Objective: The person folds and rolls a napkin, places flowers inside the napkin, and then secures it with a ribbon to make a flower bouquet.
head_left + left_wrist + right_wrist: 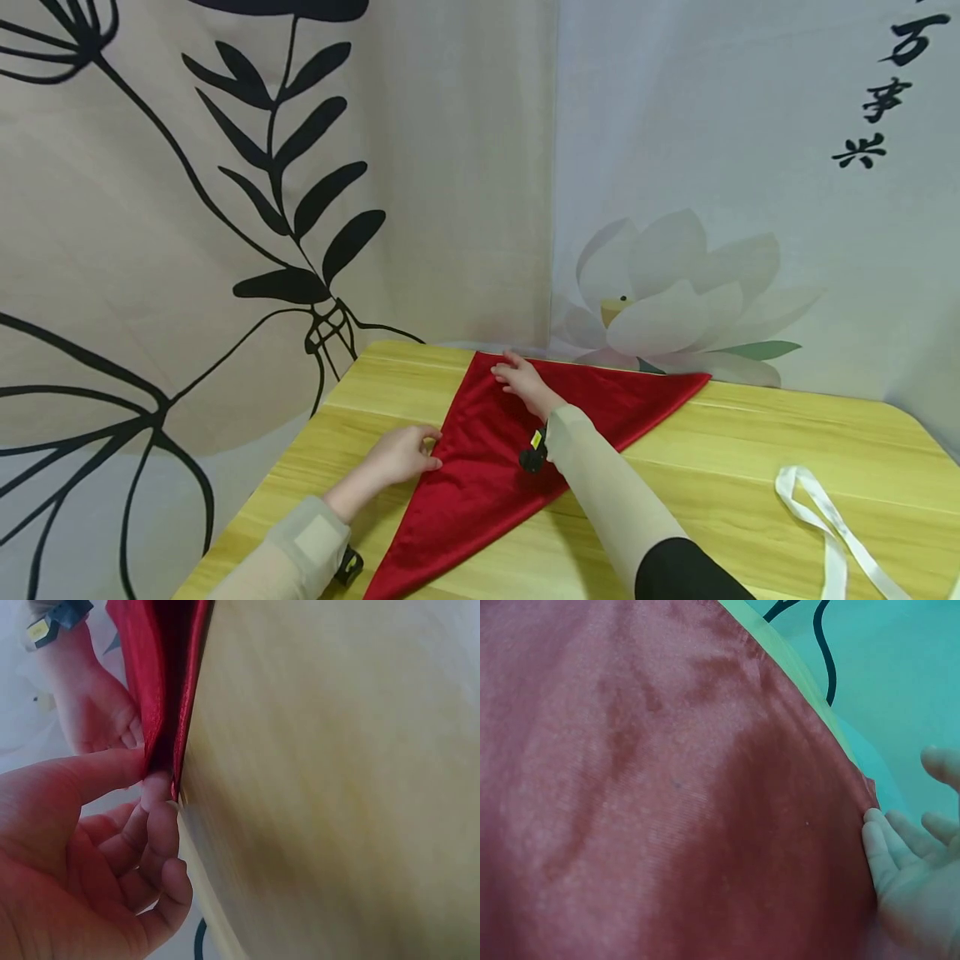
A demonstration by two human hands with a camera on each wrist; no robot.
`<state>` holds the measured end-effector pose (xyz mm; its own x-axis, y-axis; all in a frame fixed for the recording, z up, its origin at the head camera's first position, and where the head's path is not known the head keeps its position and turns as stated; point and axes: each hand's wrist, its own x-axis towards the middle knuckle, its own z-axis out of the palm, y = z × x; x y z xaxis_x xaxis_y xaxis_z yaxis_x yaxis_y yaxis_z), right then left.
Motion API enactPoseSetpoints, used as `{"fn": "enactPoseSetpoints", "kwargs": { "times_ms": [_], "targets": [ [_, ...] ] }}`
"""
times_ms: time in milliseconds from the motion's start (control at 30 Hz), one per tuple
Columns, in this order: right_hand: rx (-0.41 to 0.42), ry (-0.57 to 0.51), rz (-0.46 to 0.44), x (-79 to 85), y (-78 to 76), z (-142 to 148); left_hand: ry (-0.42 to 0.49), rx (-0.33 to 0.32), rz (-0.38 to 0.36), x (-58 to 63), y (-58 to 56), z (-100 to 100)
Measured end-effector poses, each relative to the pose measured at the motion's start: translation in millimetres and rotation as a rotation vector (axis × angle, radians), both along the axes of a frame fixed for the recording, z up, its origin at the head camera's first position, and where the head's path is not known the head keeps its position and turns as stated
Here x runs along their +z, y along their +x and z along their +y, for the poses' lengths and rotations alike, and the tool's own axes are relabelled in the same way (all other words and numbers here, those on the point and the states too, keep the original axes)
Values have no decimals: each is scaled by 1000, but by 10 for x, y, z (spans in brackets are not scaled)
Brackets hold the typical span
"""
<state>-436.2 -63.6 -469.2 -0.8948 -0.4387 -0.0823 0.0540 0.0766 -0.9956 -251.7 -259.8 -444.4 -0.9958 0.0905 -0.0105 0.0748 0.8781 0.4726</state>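
Note:
A shiny red cloth (495,475), folded into a triangle, lies on the wooden table. At its left edge my left hand (401,454) pinches the fabric. The left wrist view shows that left hand (97,847) with the thumb outside the upper layer of red cloth (142,667) and a fingertip between the layers. Near the far left corner, my right hand (522,385) reaches over the cloth. In the right wrist view, fingertips of the right hand (915,877) touch the edge of the red cloth (667,787), fingers extended, thumb apart.
A white ribbon (832,533) lies looped at the right of the yellow wooden table (750,442). Behind the table hangs a pale curtain (465,183) with black plant drawings and a lotus. The table's left edge runs beside the left forearm.

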Motion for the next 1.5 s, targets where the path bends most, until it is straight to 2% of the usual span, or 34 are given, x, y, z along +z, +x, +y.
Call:
{"fn": "enactPoseSetpoints", "kwargs": {
  "times_ms": [200, 367, 500, 600, 800, 967, 1200, 1333, 1500],
  "targets": [
    [0, -24, -20, 40, 72, 98, -16, -7, 10, -18, 21, 40],
    [-1, -31, -43, 45, 57, 239, -24, -3, 6, -24, 13, 57],
    [-25, 35, -9, 26, 49, 359, -37, -1, 3, -27, 13, 59],
    [-10, 104, 34, 26, 79, 461, -46, -2, 4, -32, 20, 64],
    [113, 212, 145, 20, 177, 698, -78, -14, 23, -45, 27, 75],
    [229, 333, 268, 51, 339, 863, -111, -2, 32, -64, 22, 86],
    [398, 445, 435, 168, 716, 1002, -163, 16, 18, -57, 18, 50],
    [464, 482, 515, 228, 908, 1020, -203, 41, 36, 3, 13, 41],
    [514, 490, 563, 263, 1110, 1001, -216, 49, 63, 70, 14, 75]
  ]
}}
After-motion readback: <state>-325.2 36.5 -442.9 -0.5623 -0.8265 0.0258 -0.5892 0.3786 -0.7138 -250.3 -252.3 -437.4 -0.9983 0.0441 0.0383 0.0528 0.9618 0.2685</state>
